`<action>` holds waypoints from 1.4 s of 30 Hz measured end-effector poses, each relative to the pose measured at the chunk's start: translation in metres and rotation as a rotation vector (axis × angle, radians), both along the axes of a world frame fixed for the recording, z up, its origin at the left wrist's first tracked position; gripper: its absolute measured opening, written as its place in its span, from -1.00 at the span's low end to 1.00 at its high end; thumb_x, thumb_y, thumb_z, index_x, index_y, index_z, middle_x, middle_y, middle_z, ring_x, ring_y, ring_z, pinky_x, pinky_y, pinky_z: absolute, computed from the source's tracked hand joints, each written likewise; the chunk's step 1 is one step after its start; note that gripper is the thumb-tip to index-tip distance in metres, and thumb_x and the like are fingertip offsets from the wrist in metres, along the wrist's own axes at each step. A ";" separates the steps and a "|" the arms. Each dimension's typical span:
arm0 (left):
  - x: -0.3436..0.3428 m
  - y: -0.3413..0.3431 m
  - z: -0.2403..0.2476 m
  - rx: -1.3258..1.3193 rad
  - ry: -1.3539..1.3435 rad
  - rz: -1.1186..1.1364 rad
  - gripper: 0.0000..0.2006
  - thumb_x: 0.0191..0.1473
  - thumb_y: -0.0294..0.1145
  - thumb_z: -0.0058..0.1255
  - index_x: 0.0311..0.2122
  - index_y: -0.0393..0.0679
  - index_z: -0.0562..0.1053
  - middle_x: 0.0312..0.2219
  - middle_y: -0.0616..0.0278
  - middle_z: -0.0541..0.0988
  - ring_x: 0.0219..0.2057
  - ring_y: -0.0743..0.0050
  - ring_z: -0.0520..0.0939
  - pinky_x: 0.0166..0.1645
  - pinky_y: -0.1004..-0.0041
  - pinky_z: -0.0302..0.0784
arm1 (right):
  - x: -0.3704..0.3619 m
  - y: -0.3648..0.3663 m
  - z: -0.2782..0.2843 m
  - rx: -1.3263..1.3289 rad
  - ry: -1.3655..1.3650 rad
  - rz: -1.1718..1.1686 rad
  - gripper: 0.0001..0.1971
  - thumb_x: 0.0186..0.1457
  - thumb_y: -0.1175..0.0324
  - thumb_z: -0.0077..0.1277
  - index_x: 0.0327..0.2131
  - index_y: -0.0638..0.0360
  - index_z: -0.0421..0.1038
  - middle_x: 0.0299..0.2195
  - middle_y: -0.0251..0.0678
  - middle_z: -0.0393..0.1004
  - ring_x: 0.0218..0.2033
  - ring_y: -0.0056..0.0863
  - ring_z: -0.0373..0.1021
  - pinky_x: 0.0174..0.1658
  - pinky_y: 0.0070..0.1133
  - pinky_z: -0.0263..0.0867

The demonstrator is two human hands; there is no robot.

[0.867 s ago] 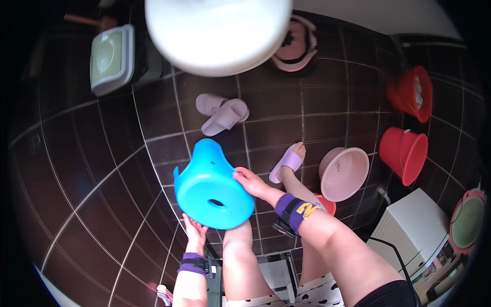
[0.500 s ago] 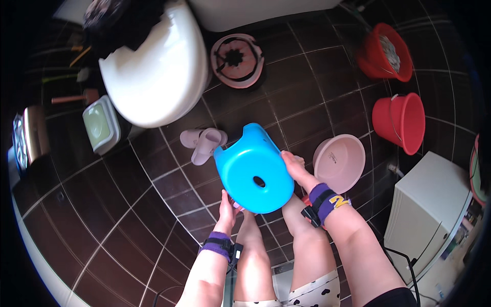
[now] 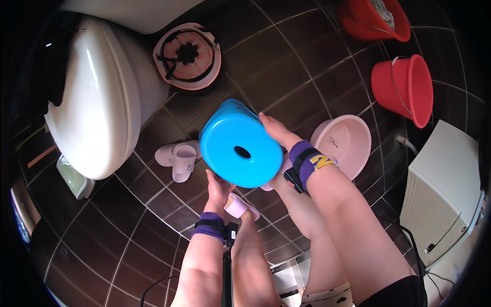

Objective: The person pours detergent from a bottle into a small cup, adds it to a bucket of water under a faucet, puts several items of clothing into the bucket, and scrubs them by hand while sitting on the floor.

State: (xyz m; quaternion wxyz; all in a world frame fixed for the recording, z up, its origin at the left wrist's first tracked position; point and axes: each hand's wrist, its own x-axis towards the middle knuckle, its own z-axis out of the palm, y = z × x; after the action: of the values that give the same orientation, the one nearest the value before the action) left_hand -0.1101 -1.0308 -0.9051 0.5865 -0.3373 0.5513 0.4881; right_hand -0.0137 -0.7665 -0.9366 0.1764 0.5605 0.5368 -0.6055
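A blue plastic stool (image 3: 241,134) with an oval hole in its rounded seat is between my two hands. My left hand (image 3: 219,188) grips its near left edge, the fingertips partly hidden under the rim. Along the stool's right side, my right hand (image 3: 276,129) is closed on the edge with its thumb side up. Most of the legs are hidden below the seat, so I cannot tell whether they touch the floor. Just left of the stool lies a pair of pale lilac slippers (image 3: 181,162). My own foot wears a pink slipper (image 3: 240,205) below it.
A white toilet (image 3: 97,102) stands at the left, beside an upturned pink helmet (image 3: 187,55). Right of the stool sits a pink basin (image 3: 345,146). Farther right are a red bucket (image 3: 404,89), another red bucket holding cloth (image 3: 382,14), and a white cabinet (image 3: 442,179).
The stool, still in both hands, has shifted forward and left, nearer the slippers and helmet. My view has turned and moved, and my slippered foot now shows.
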 end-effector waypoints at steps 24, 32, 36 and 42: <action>0.024 0.045 0.362 0.179 -0.058 -0.499 -0.39 0.15 0.17 -0.38 0.08 -0.15 0.20 -0.06 0.02 0.41 -0.08 0.15 0.48 -0.02 0.17 0.42 | 0.229 -0.060 0.314 0.015 0.132 -0.684 -0.68 0.20 0.16 -0.21 -0.19 0.20 0.37 -0.44 -0.35 0.46 -0.47 -0.58 0.39 -0.46 -0.64 0.30; 0.065 0.133 0.465 0.432 0.005 -0.886 -0.51 0.18 0.04 -0.30 0.04 -0.14 0.23 -0.12 0.08 0.46 -0.11 0.19 0.50 0.00 0.19 0.40 | 0.318 -0.112 0.434 0.200 0.181 -0.994 -0.71 0.19 0.17 -0.19 -0.17 0.16 0.38 -0.38 -0.31 0.48 -0.44 -0.57 0.41 -0.40 -0.61 0.34; 0.088 0.143 0.503 0.531 0.072 -1.050 -0.52 0.18 0.00 -0.26 0.02 -0.19 0.24 -0.14 0.08 0.47 -0.13 0.18 0.51 -0.04 0.22 0.45 | 0.355 -0.201 0.471 0.229 0.144 -1.245 -0.70 0.17 0.17 -0.15 -0.18 0.18 0.37 -0.39 -0.34 0.50 -0.47 -0.56 0.44 -0.44 -0.63 0.35; 0.102 0.106 0.521 0.490 0.086 -1.207 -0.57 0.18 -0.07 -0.24 0.00 -0.19 0.25 -0.15 0.07 0.47 -0.13 0.12 0.51 -0.07 0.20 0.45 | 0.398 -0.310 0.496 0.210 -0.033 -1.487 -0.71 0.16 0.17 -0.12 -0.18 0.15 0.38 -0.37 -0.33 0.51 -0.44 -0.55 0.46 -0.44 -0.59 0.37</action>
State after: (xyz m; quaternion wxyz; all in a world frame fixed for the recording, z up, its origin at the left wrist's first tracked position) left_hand -0.0078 -0.9247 -0.3842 0.7950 0.1949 0.5395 0.1973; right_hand 0.3847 -1.0765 -0.4404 -0.3252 0.7983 0.0689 -0.5022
